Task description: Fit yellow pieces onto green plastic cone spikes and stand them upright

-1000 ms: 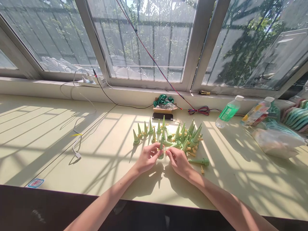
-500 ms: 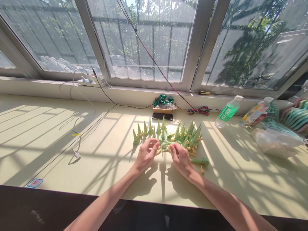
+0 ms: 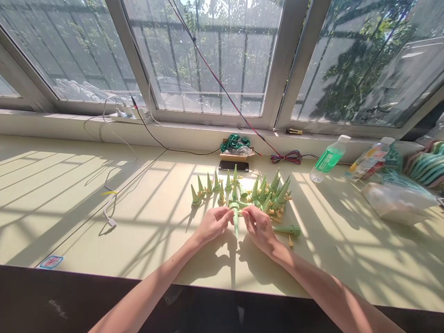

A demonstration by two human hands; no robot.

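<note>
Green plastic cone [image 3: 236, 223], now flipped tip-down (was upright), sits in left hand's [image 3: 215, 224] pinch, while right hand [image 3: 259, 225], just beside, pinches small yellow plastic peg [image 3: 240, 212] at its wide end, presumably better angled for working.

The green label [image 3: 327, 160] on the bottle [image 3: 333, 151] at right bears white characters, too blurred to read. The sticker [image 3: 52, 262] at lower left shows a red mark, perhaps lettering

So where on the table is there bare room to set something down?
Bare patches: between the white cable and the left hand; right of the lone green cone, up to the plastic bag. Crowded: among the green cones and yellow pegs.
</note>
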